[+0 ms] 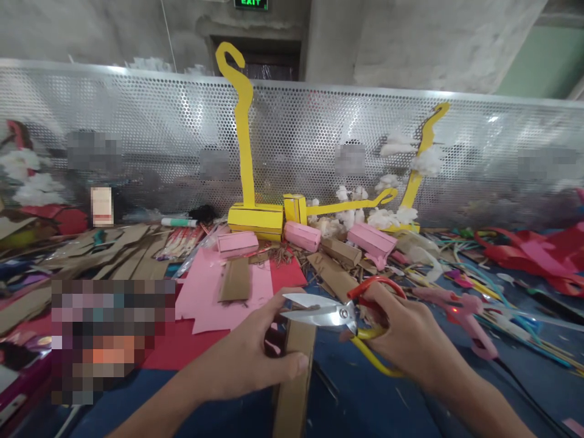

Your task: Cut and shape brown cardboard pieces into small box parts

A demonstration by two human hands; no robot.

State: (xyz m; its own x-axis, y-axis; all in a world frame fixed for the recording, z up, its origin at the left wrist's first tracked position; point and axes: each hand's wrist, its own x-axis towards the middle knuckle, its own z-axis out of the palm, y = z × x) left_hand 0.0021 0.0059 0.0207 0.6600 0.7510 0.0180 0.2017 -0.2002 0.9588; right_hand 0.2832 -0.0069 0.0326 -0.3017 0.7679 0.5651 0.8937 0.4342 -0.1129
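My right hand grips a pair of scissors by handles that are red above and yellow below. The blades point left and are parted. My left hand is closed on a narrow cardboard strip, which runs down toward the bottom edge. The blades lie across the strip's upper end, close to my left fingertips; whether they touch the cardboard I cannot tell. Beyond my hands, a short cardboard piece rests on a notched pink sheet, partly over a red sheet.
A pink glue gun with a lit red light and a cord lies at right. Yellow hooked shapes on box bases and pink boxes stand behind. Cardboard scraps pile up left. A perforated metal partition closes the back.
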